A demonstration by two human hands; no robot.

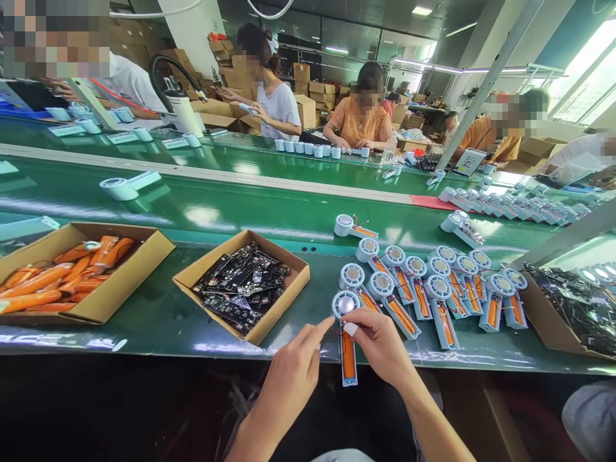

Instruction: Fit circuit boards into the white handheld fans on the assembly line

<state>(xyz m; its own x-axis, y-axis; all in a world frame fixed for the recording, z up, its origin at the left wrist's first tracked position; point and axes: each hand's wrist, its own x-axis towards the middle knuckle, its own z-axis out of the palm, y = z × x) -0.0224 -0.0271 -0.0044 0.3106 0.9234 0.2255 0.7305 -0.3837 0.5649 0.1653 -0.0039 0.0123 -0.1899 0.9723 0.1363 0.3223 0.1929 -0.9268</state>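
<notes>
Right hand (380,346) pinches fan unit (349,359) at neck; left hand (293,369) beside.

On the table (158,314) far left, box of batteries (81,273); right of it, box of circuit boards (243,285); further right, rows of fan parts (433,289); behind, belt (240,205); at near edge, fan part (348,359) between left hand (293,366) and right hand (380,343).

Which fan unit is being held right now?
The nearest fan unit, pinched by the right hand, left hand touching its round head; the others lie in rows.
</notes>
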